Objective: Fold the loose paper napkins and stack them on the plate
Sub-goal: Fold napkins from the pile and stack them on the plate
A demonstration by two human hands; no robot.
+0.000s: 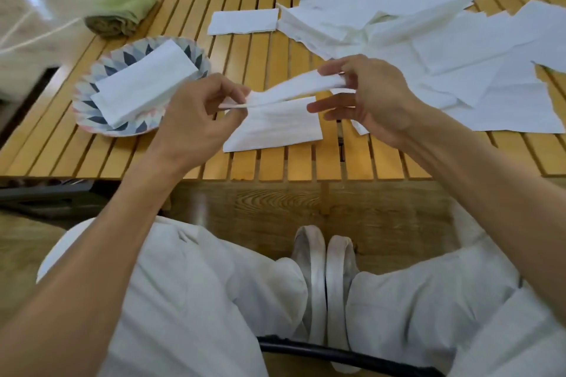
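Observation:
Both hands hold one white paper napkin [275, 122] above the slatted wooden table [275, 162], near its front edge. My left hand [196, 113] pinches the napkin's left corner. My right hand [370, 95] pinches the upper folded edge, lifted over the lower half that lies on the table. A patterned paper plate [88, 82] sits at the left with a stack of folded napkins [144, 82] on it. A heap of loose napkins [428, 46] spreads over the right half of the table.
One folded napkin [243, 21] lies alone at the table's middle back. A rolled green cloth [122, 6] rests at the back left corner. My white-trousered knees and shoes [324, 257] are below the table edge.

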